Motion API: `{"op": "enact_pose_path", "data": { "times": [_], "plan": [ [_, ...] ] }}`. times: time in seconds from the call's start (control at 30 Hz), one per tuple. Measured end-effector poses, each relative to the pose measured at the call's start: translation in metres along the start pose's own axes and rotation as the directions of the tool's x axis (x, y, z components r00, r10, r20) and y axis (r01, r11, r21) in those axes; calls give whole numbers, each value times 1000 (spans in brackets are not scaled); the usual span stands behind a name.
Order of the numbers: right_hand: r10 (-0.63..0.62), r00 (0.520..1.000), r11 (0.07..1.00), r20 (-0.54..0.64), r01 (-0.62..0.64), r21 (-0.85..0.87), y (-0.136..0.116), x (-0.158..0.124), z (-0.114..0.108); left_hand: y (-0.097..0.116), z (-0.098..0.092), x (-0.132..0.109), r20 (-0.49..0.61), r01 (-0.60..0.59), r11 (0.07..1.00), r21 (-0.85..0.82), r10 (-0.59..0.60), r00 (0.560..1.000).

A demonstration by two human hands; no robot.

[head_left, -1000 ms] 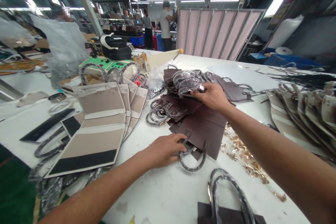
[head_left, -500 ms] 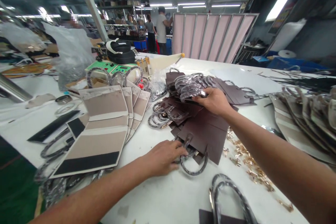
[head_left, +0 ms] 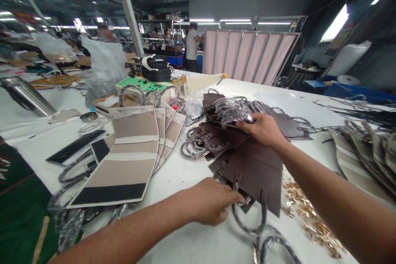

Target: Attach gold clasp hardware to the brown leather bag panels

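My left hand (head_left: 213,200) is closed, thumb and index finger at the plastic-wrapped handle (head_left: 249,230) of a dark brown bag panel (head_left: 253,169); its other fingers curl under. Farther back, my right hand (head_left: 264,128) has its fingers closed on the edge of a bunch of wrapped handles (head_left: 232,112), which lies on a pile of brown panels. The right fingertips are partly hidden by the plastic. More wrapped handles (head_left: 193,148) stick out from the pile's left side. Another wrapped handle (head_left: 280,241) lies at the front edge of the view.
Beige bag panels (head_left: 116,169) with black strips fan out at left. Small gold fittings (head_left: 305,210) are scattered at right, near stacked beige pieces (head_left: 355,156). Behind stand a green machine (head_left: 133,83), a steel flask (head_left: 31,97) and a pink-panelled screen (head_left: 247,55). People are in the background.
My left hand has moved right and toward me, and the front brown panel with its handle has shifted the same way. The right hand stays on the bunch of handles. The view has tilted up slightly.
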State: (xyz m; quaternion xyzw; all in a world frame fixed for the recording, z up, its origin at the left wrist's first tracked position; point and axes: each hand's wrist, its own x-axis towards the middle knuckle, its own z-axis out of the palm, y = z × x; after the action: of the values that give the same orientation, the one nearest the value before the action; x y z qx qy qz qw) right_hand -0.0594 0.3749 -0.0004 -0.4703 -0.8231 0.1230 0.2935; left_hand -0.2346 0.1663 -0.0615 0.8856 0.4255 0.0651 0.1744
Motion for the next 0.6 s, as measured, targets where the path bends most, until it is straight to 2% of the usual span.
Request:
{"op": "enact_pose_path", "data": {
  "times": [0.03,0.07,0.13,0.2,0.23,0.27,0.33,0.4,0.5,0.6],
  "plan": [
    [6,1000,1000,-2,-6,-2,0,2,-1,-3,2,-2,36,-7,1000,-27,8,999],
    [8,1000,1000,-7,-8,-3,0,3,-2,-8,4,-4,21,0,999,-52,2,1000],
    [9,1000,1000,-12,-9,-4,-1,5,-3,-22,6,-4,-143,61,996,-60,-69,987],
    [10,1000,1000,-15,-10,-8,-1,5,-2,-40,5,3,-349,190,982,6,-176,920],
    [8,1000,1000,-14,-8,-12,-1,4,-2,-50,3,8,-409,262,963,58,-217,886],
    [3,1000,1000,-14,-3,-16,-1,3,-1,-59,1,14,-434,326,939,111,-249,866],
    [-12,1000,1000,-12,12,-22,1,1,1,-75,-5,28,-402,392,899,195,-291,868],
    [-24,1000,1000,1,24,-19,4,-2,3,-87,-14,40,-370,409,883,228,-310,876],
    [-42,999,999,6,42,-26,10,-10,9,-96,-35,53,-417,422,876,234,-302,857],
    [-168,984,979,-55,160,-128,8,-31,14,-99,-59,59,-461,412,876,250,-267,846]
  ]
}}
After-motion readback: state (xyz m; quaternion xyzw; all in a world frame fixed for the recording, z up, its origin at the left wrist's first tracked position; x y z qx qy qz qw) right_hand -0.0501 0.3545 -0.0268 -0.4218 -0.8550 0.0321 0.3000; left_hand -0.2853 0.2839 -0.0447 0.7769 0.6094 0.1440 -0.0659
